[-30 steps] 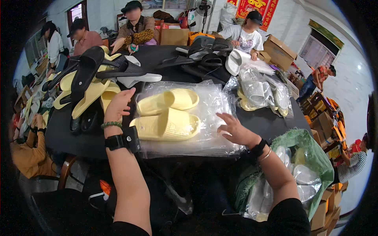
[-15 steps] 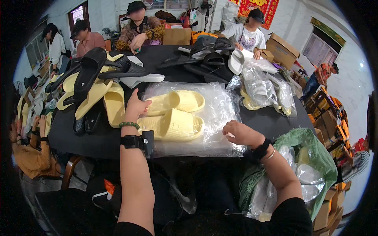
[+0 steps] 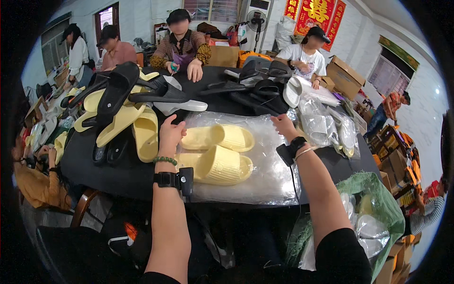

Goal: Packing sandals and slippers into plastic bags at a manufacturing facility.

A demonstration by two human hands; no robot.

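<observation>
Two pale yellow slide slippers (image 3: 222, 165) lie side by side, toes to the right, on a stack of clear plastic bags (image 3: 276, 177). Whether any film covers them I cannot tell. My left hand (image 3: 172, 133) is beside their heel ends, thumb and fingers apart, holding nothing. Over the far right part of the bags is my right hand (image 3: 284, 127), its fingers loosely bent and apart. No held thing shows in it. Both wrists carry black straps with small dark devices.
A pile of black and yellow slippers (image 3: 113, 102) stands at left. Black and grey slippers (image 3: 265, 87) and bagged slippers (image 3: 326, 123) lie at the far right. A green woven sack (image 3: 392, 203) holds bagged slippers at lower right. Co-workers sit across the black table (image 3: 104, 182).
My right hand has moved away from me to the far right part of the bags. My left hand stays by the heels. The view has shifted, and the co-worker opposite has lowered a hand.
</observation>
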